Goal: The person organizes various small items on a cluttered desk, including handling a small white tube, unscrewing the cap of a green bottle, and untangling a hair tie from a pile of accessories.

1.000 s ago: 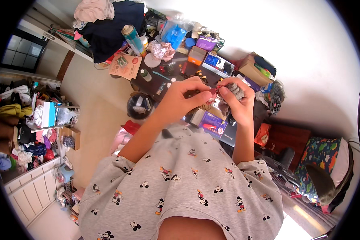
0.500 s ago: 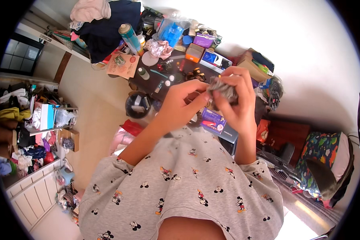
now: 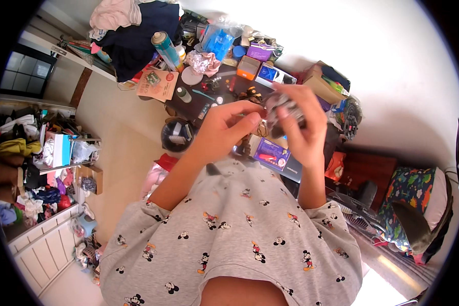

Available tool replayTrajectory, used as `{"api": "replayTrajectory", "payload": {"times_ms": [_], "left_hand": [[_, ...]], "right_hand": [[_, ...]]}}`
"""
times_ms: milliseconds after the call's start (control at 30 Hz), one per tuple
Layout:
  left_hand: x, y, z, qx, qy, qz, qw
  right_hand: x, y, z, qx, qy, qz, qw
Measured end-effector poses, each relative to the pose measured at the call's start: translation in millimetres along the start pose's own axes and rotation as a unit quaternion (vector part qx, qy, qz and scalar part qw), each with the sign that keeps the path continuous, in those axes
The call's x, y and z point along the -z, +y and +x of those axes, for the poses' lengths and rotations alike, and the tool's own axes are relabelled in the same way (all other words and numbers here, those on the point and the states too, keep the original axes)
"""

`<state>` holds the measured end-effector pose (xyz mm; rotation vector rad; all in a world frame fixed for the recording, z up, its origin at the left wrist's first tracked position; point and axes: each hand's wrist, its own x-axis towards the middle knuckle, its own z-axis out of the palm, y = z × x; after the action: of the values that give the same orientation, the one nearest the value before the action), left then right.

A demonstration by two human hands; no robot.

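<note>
In front of my chest, over the desk's near edge, my right hand (image 3: 307,120) curls round a bunched, shiny grey-brown fabric piece (image 3: 279,113). Its exact kind is hard to tell, as my fingers cover part of it and it is blurred. My left hand (image 3: 229,127) is beside it, thumb and index finger closed at the fabric's left side. What lies between those fingertips is too small to make out. Below the hands sits a purple box (image 3: 271,153) with a pink picture, on a dark blue box (image 3: 294,171).
The dark desk (image 3: 194,104) carries a small bottle (image 3: 183,94), a spray can (image 3: 166,50), a pink scrunched cloth (image 3: 204,64), an orange box (image 3: 248,68) and a tan paper bag (image 3: 158,85). A black bin (image 3: 176,134) stands at the left. A fan (image 3: 356,210) is at the right.
My right hand has turned and its fingers have shifted round the fabric piece, which looks more spread and blurred. My left fingertips have drawn slightly away from it, to the left.
</note>
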<state>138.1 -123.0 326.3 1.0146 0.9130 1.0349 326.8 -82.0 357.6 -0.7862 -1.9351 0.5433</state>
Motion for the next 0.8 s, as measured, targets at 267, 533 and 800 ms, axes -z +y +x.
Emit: {"api": "replayTrajectory", "payload": {"times_ms": [267, 533, 800], "left_hand": [[4, 10, 11, -0.073, -0.004, 0.006, 0.997], [0, 22, 12, 0.004, 0.015, 0.032, 0.999], [4, 23, 19, 0.033, -0.003, 0.084, 0.996]], "right_hand": [[-10, 13, -10, -0.164, 0.068, 0.238, 0.955], [-12, 10, -10, -0.190, -0.038, 0.207, 0.959], [-13, 19, -12, -0.104, -0.089, 0.021, 0.990]]}}
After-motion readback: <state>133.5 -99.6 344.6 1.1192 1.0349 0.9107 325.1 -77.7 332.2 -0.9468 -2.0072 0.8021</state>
